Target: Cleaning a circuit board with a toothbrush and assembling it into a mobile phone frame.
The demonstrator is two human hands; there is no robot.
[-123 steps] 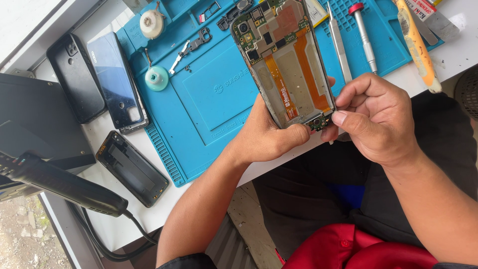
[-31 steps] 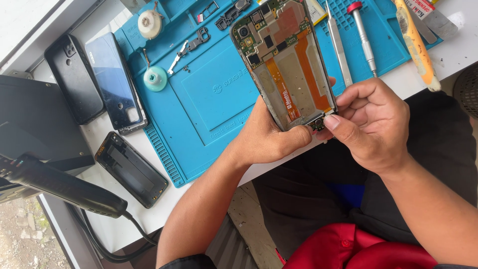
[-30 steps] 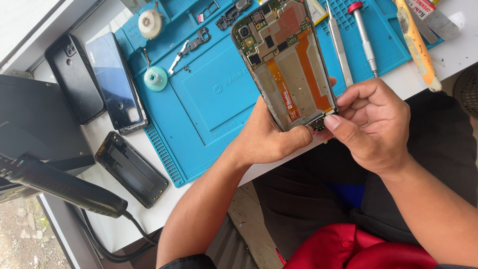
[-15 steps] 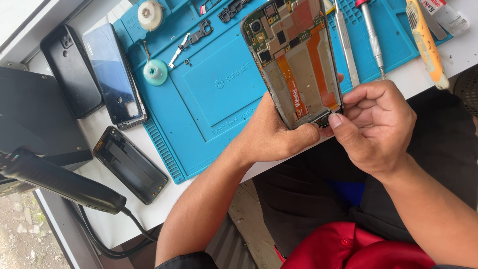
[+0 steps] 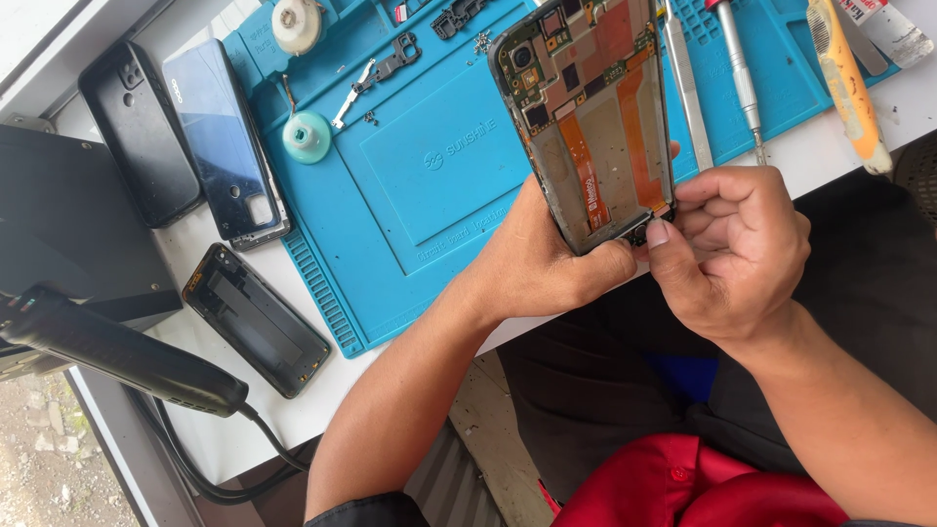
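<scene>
Head view looks down on the left hand (image 5: 547, 259), which grips the lower end of an opened phone (image 5: 590, 117) from behind, thumb wrapped over its bottom edge. The phone is held tilted above a blue repair mat (image 5: 429, 185), its back cover off, showing circuit boards, orange flex cables and a camera module. The right hand (image 5: 732, 249) is curled closed, its thumb tip pressed to the phone's bottom corner; whether it pinches a small part there cannot be told. Just beyond the right hand, tweezers (image 5: 688, 88) and a red-topped screwdriver (image 5: 739, 73) lie on the mat, with a yellow-handled tool (image 5: 844, 83) further right on the white surface (image 5: 220, 434). On the mat's left sit a teal suction cup (image 5: 306, 136) and a white tape roll (image 5: 296, 21). Left of the mat lie a dark blue back cover (image 5: 224, 137), a black back cover (image 5: 142, 132) and a black phone frame (image 5: 256, 319). A black handled tool with a cord (image 5: 117, 353) rests at the near left.
</scene>
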